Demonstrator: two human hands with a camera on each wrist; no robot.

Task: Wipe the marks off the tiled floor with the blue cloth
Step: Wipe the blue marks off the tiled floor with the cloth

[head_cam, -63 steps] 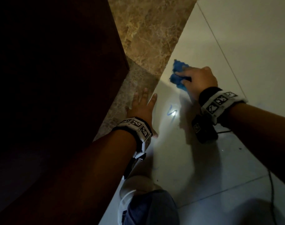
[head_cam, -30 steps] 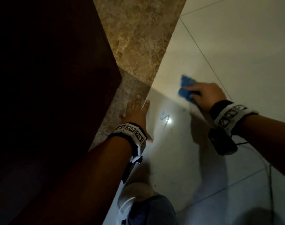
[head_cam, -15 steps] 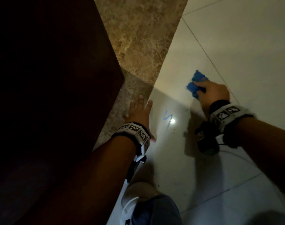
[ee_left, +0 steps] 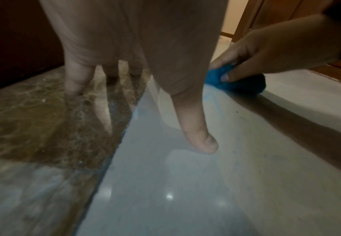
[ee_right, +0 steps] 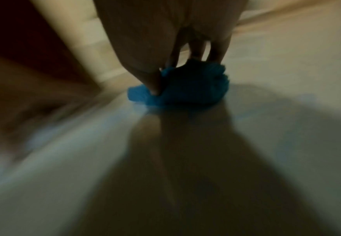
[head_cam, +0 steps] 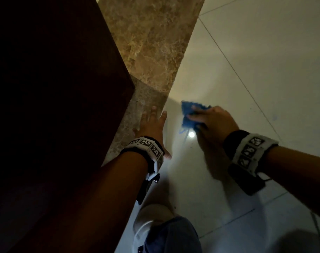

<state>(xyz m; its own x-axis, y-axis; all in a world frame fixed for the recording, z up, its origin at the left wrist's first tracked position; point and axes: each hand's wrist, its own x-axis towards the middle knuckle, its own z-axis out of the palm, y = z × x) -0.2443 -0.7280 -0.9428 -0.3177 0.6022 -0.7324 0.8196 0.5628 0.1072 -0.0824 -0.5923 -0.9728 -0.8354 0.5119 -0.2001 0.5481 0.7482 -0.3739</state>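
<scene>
Gripped blue cloth [head_cam: 189,115] with right hand [head_cam: 214,121], maybe over blue mark [head_cam: 182,132]; left hand [head_cam: 151,125] flat, fingers spread, on floor [head_cam: 255,73].

**Setting: domestic interior, floor level beside a doorway**

Item: pale glossy floor tiles [head_cam: 265,70], large format, thin dark grout lines, reflecting a small point of light. Item: brown veined marble strip [head_cam: 151,42] laid as a threshold along the tiles' edge (polished enough to mirror fingers in the left wrist view). Item: dark reddish-brown wooden panel [head_cam: 55,88], standing on the marble, most likely a door or cabinet side. Item: further wooden framing [ee_left: 266,19] with a cream wall behind, seen across the floor. Lighting dim, indoor. Finishes point to a home, room type not determinable.
</scene>
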